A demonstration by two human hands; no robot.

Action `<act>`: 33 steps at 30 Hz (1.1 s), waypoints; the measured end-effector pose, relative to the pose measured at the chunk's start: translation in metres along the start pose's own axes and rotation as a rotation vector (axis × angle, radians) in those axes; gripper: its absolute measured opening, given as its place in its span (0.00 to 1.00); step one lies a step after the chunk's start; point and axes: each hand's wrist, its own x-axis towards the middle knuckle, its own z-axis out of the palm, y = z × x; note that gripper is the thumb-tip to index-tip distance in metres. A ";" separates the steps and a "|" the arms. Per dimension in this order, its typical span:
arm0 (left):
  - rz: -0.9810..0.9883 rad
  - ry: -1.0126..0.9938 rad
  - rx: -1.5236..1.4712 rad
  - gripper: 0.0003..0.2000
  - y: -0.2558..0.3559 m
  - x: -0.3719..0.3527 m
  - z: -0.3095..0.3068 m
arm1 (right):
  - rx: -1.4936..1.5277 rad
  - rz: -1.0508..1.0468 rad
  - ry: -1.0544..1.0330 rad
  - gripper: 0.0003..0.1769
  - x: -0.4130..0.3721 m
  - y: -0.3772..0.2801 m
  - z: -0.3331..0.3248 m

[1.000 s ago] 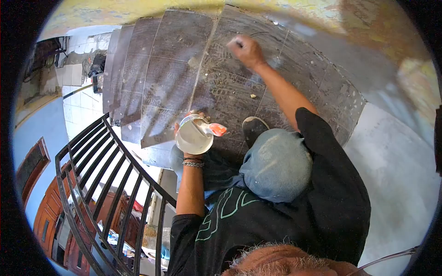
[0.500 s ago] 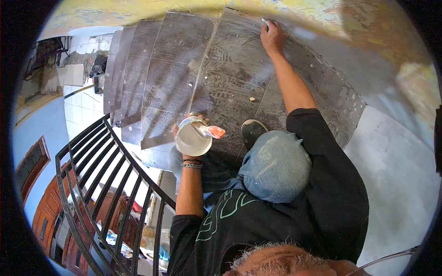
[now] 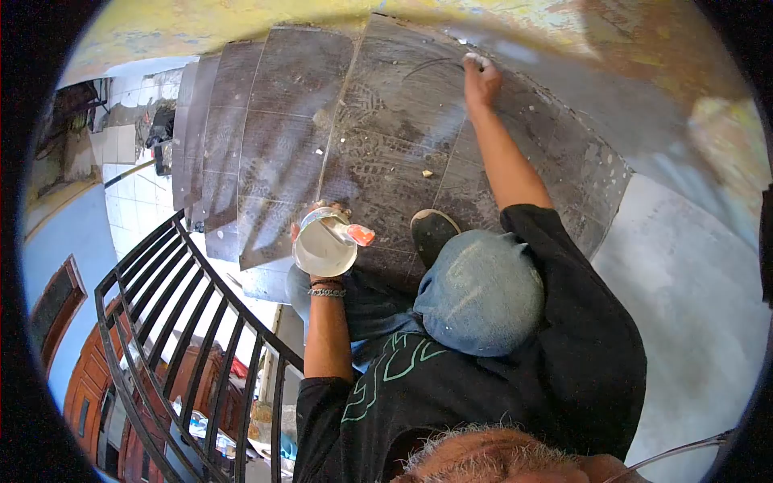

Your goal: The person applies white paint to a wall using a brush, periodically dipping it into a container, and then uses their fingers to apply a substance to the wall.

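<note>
My left hand (image 3: 328,211) is wrapped round a whitish container (image 3: 324,248) above the stair tiles. A tool with an orange-red handle (image 3: 360,234) leans out over the container's right rim. My right hand (image 3: 481,79) reaches out over the dark tiled step (image 3: 403,88), close to the foot of the wall, its fingers curled together. Something small and pale shows at its fingertips, too small to name. A white bit (image 3: 461,41) lies by the wall edge just beyond this hand.
Black metal railing (image 3: 233,302) runs along the left. The painted yellow wall (image 3: 322,12) borders the stairs at the top, a grey-white surface (image 3: 692,298) the right. A small pale crumb (image 3: 427,174) lies on the step. My shoe (image 3: 433,233) rests beside it.
My right hand has drawn back slightly from the wall edge, toward my body. The container in my left hand appears a little further left and lower, and the whole view has shifted slightly.
</note>
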 end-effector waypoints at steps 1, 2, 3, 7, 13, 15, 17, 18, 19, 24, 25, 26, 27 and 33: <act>-0.003 -0.001 0.002 0.29 0.000 0.001 -0.001 | 0.001 0.002 0.004 0.10 0.008 0.001 0.002; -0.009 -0.004 0.017 0.29 0.001 0.003 -0.002 | 0.032 0.052 0.066 0.10 0.015 0.002 0.003; -0.015 -0.001 0.032 0.29 0.001 0.002 -0.004 | 0.061 0.107 0.126 0.09 0.019 0.003 0.004; -0.021 0.002 0.037 0.29 0.001 0.001 -0.006 | 0.042 0.238 0.184 0.13 0.025 -0.004 0.020; -0.013 0.069 0.058 0.29 -0.003 0.002 -0.008 | -0.140 0.569 0.158 0.28 0.022 -0.032 0.032; -0.015 0.105 0.127 0.29 -0.004 0.000 -0.002 | -0.116 0.577 0.145 0.29 0.029 -0.021 0.037; -0.024 0.083 0.128 0.29 -0.003 -0.001 -0.002 | -0.089 0.585 0.130 0.29 0.027 -0.030 0.037; -0.031 0.058 0.129 0.29 -0.002 0.000 -0.002 | -0.074 0.636 0.214 0.24 0.026 -0.037 0.039; -0.031 0.054 0.130 0.29 -0.003 0.000 0.002 | -0.057 0.685 0.300 0.19 0.025 -0.045 0.039; 0.027 0.244 0.057 0.28 -0.006 -0.002 0.016 | -0.177 0.571 0.151 0.22 0.017 -0.058 0.036; 0.030 0.241 0.057 0.28 -0.005 -0.002 0.010 | -0.167 0.570 0.142 0.20 0.010 -0.064 0.035; 0.040 0.188 0.100 0.28 -0.003 -0.001 0.001 | -0.161 0.364 0.000 0.17 -0.001 -0.066 0.034; 0.050 0.134 0.141 0.28 -0.001 -0.001 -0.007 | -0.154 0.157 -0.140 0.15 -0.013 -0.065 0.035; 0.072 0.051 0.027 0.27 -0.004 -0.007 0.015 | -0.078 -0.462 -0.510 0.16 -0.051 -0.047 0.035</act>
